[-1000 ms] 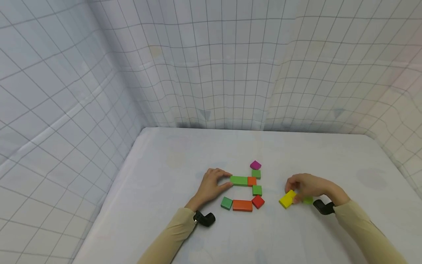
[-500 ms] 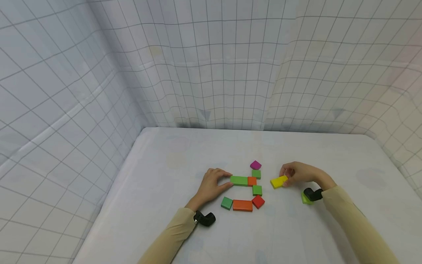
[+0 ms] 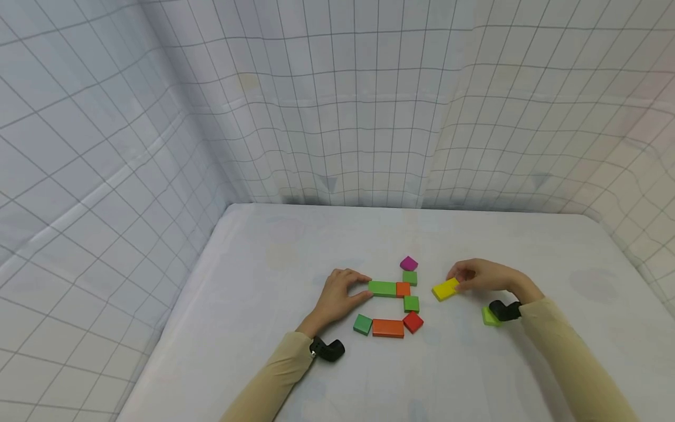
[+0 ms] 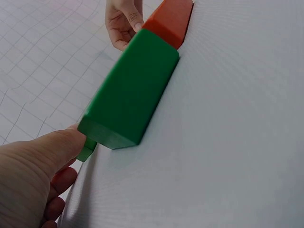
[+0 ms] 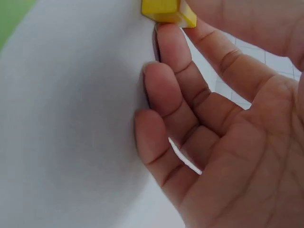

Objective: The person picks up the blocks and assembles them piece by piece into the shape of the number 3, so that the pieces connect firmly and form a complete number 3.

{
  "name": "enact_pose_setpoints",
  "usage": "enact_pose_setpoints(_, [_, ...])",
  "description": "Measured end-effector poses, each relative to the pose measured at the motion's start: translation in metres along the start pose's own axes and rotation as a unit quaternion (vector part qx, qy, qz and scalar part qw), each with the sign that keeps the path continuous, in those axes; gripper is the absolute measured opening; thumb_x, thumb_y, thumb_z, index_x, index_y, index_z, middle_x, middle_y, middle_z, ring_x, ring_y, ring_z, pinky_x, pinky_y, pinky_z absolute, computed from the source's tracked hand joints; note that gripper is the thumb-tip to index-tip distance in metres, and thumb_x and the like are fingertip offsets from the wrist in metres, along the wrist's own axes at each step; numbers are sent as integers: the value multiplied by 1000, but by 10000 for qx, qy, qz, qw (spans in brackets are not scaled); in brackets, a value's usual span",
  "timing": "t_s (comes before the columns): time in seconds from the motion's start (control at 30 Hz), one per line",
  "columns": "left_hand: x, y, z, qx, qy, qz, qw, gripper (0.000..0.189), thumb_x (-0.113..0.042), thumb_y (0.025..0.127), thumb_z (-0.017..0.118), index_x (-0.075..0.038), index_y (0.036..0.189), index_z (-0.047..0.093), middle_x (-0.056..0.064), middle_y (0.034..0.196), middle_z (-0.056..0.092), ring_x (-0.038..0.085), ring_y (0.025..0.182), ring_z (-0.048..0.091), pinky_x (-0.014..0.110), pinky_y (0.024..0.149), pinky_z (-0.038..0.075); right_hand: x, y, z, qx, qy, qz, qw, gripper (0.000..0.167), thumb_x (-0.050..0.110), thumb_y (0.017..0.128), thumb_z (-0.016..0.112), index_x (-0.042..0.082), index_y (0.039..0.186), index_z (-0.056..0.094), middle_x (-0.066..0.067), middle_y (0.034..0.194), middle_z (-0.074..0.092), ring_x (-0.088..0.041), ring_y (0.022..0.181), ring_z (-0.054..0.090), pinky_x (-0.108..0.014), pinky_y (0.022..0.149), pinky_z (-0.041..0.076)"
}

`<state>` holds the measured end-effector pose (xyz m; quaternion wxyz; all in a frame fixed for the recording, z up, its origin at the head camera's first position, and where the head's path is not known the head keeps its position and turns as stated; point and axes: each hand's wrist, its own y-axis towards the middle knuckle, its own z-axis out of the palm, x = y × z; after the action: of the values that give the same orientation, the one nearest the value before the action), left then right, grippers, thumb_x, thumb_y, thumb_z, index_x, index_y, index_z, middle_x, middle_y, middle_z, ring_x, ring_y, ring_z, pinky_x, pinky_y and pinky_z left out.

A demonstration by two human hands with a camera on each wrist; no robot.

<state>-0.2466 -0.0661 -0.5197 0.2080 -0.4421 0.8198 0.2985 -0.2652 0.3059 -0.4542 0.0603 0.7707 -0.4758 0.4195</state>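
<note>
In the head view my left hand point(image 3: 337, 300) pinches the left end of a long light green block point(image 3: 382, 289) between thumb and fingers. That block's right end meets a small orange block point(image 3: 403, 290). To the right of the group, my right hand point(image 3: 484, 275) pinches a yellow rectangular block point(image 3: 445, 289) by its right end. The right wrist view shows the yellow block point(image 5: 164, 8) near the thumb, the other fingers curled along the white cloth. Close to my left thumb, the left wrist view has a dark green block point(image 4: 130, 90) standing large in front.
Small green blocks point(image 3: 411, 304) sit above and below the orange one, with a magenta block point(image 3: 408, 264) at the top. A red block point(image 3: 413, 322) and a long orange block point(image 3: 388, 328) lie nearer me. A lime block point(image 3: 490, 317) is partly behind the right wrist camera point(image 3: 504, 310).
My right hand has moved up and left with the yellow block, bringing it closer to the group, and the lime block shows more. My left hand stays in place.
</note>
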Motion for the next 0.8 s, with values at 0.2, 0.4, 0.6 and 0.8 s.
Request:
enact_pose_setpoints(0.2, [0, 0, -1, 34, -2, -9, 10000, 31, -34, 85, 72, -19, 111, 69, -5, 108, 63, 16, 103, 47, 36, 91, 35, 3, 9, -9, -273, 76, 376, 9989, 26, 16, 86, 69, 1, 107, 63, -4, 79, 54, -20, 74, 47, -32, 67, 38])
enact_pose_setpoints(0.4, [-1, 0, -1, 45, 8, -37, 10000, 31, -33, 85, 72, -18, 111, 70, -4, 109, 63, 17, 103, 47, 36, 91, 36, 7, 26, -17, -735, 222, 1082, 9912, 36, 22, 87, 68, -3, 111, 59, -6, 83, 53, -19, 70, 47, -31, 64, 39])
enact_pose_setpoints(0.6, [-3, -1, -2, -1, -16, 16, 10000, 31, -32, 85, 73, -17, 111, 70, -2, 108, 63, 18, 102, 48, 38, 90, 36, 16, 53, -21, -1112, 270, 1475, 9824, 36, 23, 89, 66, -2, 114, 58, -9, 91, 53, -18, 71, 46, -30, 65, 39])
enact_pose_setpoints(0.8, [-3, -1, -3, 4, -5, 17, 10000, 31, -33, 85, 73, -17, 111, 70, -3, 108, 63, 18, 103, 48, 38, 90, 36, 25, 85, -17, -1384, 545, 1713, 9739, 37, 26, 89, 66, 1, 116, 58, -8, 90, 54, -17, 67, 43, -29, 62, 37])
